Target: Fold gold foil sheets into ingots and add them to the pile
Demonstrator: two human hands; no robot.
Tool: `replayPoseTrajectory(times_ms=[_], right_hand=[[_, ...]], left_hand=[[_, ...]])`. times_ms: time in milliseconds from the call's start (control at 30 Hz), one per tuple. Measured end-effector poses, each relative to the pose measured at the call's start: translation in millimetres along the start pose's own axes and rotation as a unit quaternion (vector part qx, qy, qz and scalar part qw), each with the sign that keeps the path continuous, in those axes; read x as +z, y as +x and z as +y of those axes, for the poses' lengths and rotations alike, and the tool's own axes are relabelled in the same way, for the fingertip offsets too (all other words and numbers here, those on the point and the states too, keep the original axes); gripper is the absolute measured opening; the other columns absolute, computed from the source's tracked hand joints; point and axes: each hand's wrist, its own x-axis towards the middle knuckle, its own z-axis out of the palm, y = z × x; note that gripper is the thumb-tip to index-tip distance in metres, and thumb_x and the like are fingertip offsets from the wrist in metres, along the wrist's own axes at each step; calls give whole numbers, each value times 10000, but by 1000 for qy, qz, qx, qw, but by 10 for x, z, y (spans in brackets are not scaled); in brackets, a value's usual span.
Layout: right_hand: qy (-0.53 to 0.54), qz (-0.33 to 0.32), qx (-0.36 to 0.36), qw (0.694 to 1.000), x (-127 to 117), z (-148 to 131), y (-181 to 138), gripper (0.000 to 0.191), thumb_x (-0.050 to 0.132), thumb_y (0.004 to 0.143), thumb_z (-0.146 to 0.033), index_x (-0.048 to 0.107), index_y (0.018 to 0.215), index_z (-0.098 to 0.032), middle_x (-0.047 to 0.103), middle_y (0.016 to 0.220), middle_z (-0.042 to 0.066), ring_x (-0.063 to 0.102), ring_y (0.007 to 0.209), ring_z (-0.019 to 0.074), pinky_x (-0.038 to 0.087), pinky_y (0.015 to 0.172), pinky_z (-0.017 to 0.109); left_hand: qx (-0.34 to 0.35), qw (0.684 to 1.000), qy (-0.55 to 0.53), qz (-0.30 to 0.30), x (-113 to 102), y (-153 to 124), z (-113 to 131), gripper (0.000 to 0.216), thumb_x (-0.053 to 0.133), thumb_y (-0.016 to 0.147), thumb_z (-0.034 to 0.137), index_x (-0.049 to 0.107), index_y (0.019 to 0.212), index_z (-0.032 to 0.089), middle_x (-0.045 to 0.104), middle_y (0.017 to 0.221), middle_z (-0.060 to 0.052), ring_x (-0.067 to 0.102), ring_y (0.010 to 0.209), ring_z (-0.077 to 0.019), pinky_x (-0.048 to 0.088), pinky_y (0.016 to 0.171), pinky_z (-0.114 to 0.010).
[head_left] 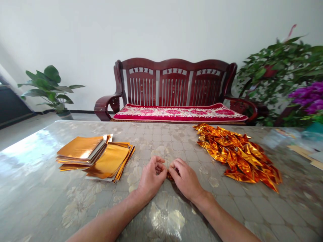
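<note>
My left hand (153, 176) and my right hand (185, 177) meet over the middle of the table, fingers curled and closed. Between their fingertips is a small piece of gold foil paper (170, 176), mostly hidden by the fingers. Both hands appear to pinch it. On the left lie two stacks of flat foil paper: one stack (80, 148) and, leaning against it, a second stack (109, 159). To the right is a heap of folded foil paper pieces (237, 154), shiny orange-gold with pointed ends.
A clear patterned cover lies over the table (101, 208). Plastic bags (280, 137) and pieces of card (305, 155) are at the right edge. Beyond the table stands a dark wooden bench (173, 82) with a red cushion (176, 112), flanked by a potted plant (50, 85) and leafy greenery (280, 67).
</note>
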Motion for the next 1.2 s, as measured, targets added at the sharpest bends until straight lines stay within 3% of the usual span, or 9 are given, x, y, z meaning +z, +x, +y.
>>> replayPoseTrajectory(times_ms=[500,800,1033,1200], right_hand=[[28,6,-10,1000,17,-1,30,173,535,839,-142,504,684,-211,575,785,7,538,811,177,383,724,282],[89,36,-2,995,-38,48,-58,161,457,963,-321,554,883,-220,601,897,11,570,839,168,415,776,285],[20,17,47,999,-72,27,-136,132,460,939,-345,513,948,-224,645,865,20,602,801,198,409,718,305],[59,6,78,995,-35,18,-97,136,463,934,-357,505,901,-232,631,789,-8,590,739,184,388,672,289]], left_hand=[[-49,996,-71,16,16,-2,8,347,646,684,149,502,997,192,652,656,62,605,570,-104,472,584,-197],[-77,989,-99,75,-25,60,52,462,677,639,156,499,1065,175,667,653,52,627,576,-120,484,589,-201],[-102,977,-155,104,-63,97,46,503,696,628,185,477,1081,172,650,638,58,604,561,-120,469,584,-205],[-107,974,-174,101,-49,85,65,516,703,622,178,478,1086,172,650,647,56,596,566,-114,456,583,-197]])
